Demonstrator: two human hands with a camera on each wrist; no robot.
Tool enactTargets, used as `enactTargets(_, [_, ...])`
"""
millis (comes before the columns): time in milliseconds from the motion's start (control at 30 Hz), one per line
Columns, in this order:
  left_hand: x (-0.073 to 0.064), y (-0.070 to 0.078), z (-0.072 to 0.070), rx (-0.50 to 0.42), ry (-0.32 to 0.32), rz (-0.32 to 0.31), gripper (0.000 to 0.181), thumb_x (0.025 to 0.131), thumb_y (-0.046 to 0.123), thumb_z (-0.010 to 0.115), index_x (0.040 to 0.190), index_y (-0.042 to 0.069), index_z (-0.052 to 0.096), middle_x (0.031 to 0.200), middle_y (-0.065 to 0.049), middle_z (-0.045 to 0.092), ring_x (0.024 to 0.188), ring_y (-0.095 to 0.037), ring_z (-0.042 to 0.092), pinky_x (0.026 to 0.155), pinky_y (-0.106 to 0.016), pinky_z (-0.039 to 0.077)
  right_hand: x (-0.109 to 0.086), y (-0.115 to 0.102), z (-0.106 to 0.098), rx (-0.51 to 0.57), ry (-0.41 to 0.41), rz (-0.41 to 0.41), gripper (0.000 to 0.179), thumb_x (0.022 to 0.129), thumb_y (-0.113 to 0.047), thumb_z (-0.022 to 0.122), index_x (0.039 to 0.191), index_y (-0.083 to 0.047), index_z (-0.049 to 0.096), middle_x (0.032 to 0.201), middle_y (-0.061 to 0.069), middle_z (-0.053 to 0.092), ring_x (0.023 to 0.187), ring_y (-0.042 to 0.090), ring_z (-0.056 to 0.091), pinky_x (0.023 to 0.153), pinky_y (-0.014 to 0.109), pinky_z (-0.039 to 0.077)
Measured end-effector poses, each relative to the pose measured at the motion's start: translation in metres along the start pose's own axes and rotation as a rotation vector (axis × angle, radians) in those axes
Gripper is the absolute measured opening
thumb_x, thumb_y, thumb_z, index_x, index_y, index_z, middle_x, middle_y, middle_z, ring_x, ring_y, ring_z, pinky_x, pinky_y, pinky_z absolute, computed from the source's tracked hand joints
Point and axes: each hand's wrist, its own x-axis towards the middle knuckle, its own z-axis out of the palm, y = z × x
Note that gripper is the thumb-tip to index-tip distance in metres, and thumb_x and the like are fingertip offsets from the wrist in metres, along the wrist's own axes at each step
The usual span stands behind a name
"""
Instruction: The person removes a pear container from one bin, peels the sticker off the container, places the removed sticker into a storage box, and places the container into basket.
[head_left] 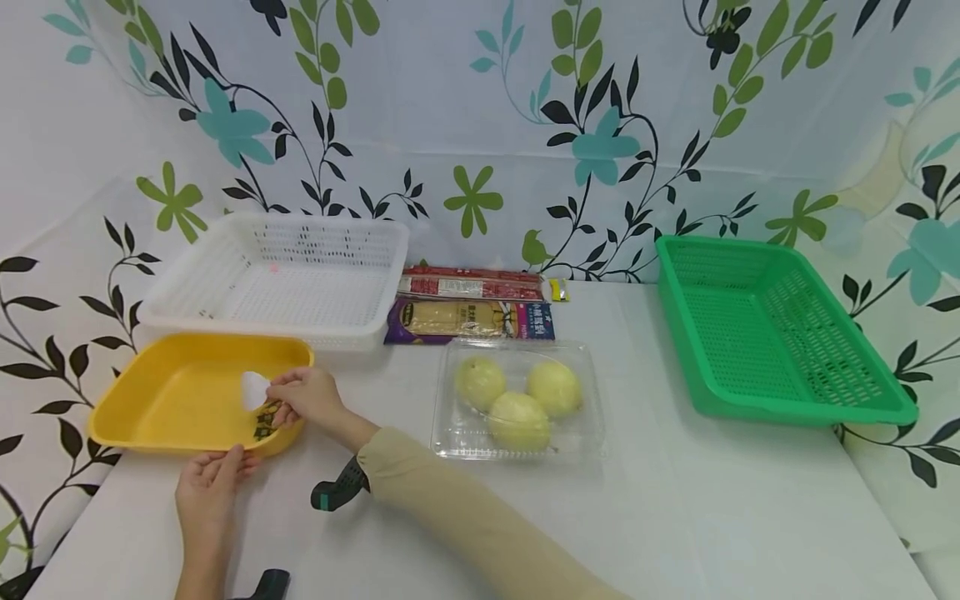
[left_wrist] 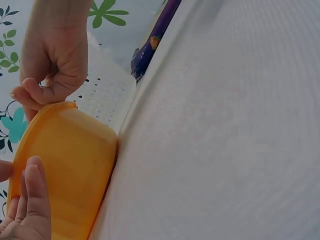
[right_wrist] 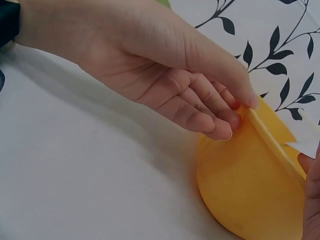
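In the head view, a yellow plastic basin (head_left: 172,392) stands at the left. My left hand (head_left: 213,492) holds its near rim, thumb over the edge and fingers against the outer wall (left_wrist: 70,165). Over the basin's right end, my right hand (head_left: 311,400) pinches a small white piece (head_left: 255,390) at its fingertips. A black-and-yellow printed packet (head_left: 266,421) shows under those fingers; whether it joins the white piece, I cannot tell. The right wrist view shows the white piece (right_wrist: 306,146) above the rim, with the left hand (right_wrist: 175,85) on that rim.
Behind the basin is a white perforated basket (head_left: 300,275). Red packs (head_left: 472,285) and a purple noodle-like pack (head_left: 472,321) lie beside it. A clear plastic box (head_left: 442,433) holds three yellow-green round fruits (head_left: 519,421). A green basket (head_left: 795,400) stands at the right.
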Motion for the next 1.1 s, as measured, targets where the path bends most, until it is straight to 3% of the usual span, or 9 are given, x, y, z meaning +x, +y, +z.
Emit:
enactTargets(167, [0.001,0.001,0.000,0.021,0.018,-0.045,0.022,0.084,0.005,0.060,0.093,-0.001,0.041,0.068,-0.002,0.063,0.057,-0.010,0.061,0.056,-0.019,0.050,0.000,-0.003,-0.001,-0.029,-0.015,0.039,0.005,0.082,-0.005,0.063,0.079,-0.002,0.064,0.063,0.015,0.063,0.036,0.011,0.050,0.035,0.020,0.042])
enactTargets(433, [0.002,0.001,-0.001,-0.025,0.000,-0.050,0.025,0.084,0.005,0.061,0.096,-0.004,0.041,0.070,-0.005,0.064,0.059,-0.012,0.061,0.056,-0.020,0.050,0.001,-0.005,-0.011,0.012,-0.222,0.049,0.019,0.086,-0.009,0.059,0.102,-0.001,0.065,0.084,0.016,0.065,0.045,0.011,0.054,0.042,0.016,0.043])
enactTargets(700, [0.001,-0.001,-0.001,-0.068,-0.003,-0.045,0.024,0.084,0.004,0.061,0.095,-0.004,0.041,0.070,-0.006,0.064,0.058,-0.013,0.061,0.055,-0.021,0.050,-0.002,-0.006,-0.014,0.066,-0.227,0.060,0.021,0.086,-0.009,0.059,0.105,-0.002,0.064,0.091,0.011,0.066,0.048,0.012,0.055,0.045,0.018,0.045])
enactTargets(900, [0.001,-0.001,0.000,-0.095,-0.007,-0.024,0.020,0.083,0.003,0.062,0.089,-0.004,0.044,0.070,-0.008,0.064,0.057,-0.014,0.061,0.055,-0.022,0.050,-0.002,-0.013,-0.020,0.158,-0.283,0.029,0.025,0.088,0.000,0.052,0.112,0.003,0.059,0.097,0.008,0.065,0.049,0.012,0.055,0.045,0.017,0.045])
enactTargets(967, [0.001,-0.001,0.000,-0.088,-0.005,-0.015,0.020,0.082,0.002,0.062,0.088,-0.005,0.044,0.069,-0.008,0.064,0.056,-0.014,0.061,0.054,-0.022,0.050,-0.003,-0.018,-0.023,0.169,-0.286,0.024,0.025,0.089,0.000,0.052,0.112,0.002,0.059,0.098,0.008,0.065,0.050,0.012,0.055,0.046,0.018,0.045])
enactTargets(1100, [-0.001,0.002,-0.004,0.087,0.047,0.018,0.025,0.080,0.006,0.066,0.090,0.000,0.044,0.064,-0.001,0.063,0.052,-0.010,0.060,0.051,-0.018,0.049,-0.006,-0.026,-0.028,0.159,-0.272,0.013,0.024,0.088,-0.005,0.055,0.111,-0.001,0.061,0.091,0.003,0.066,0.050,0.013,0.056,0.047,0.017,0.046])
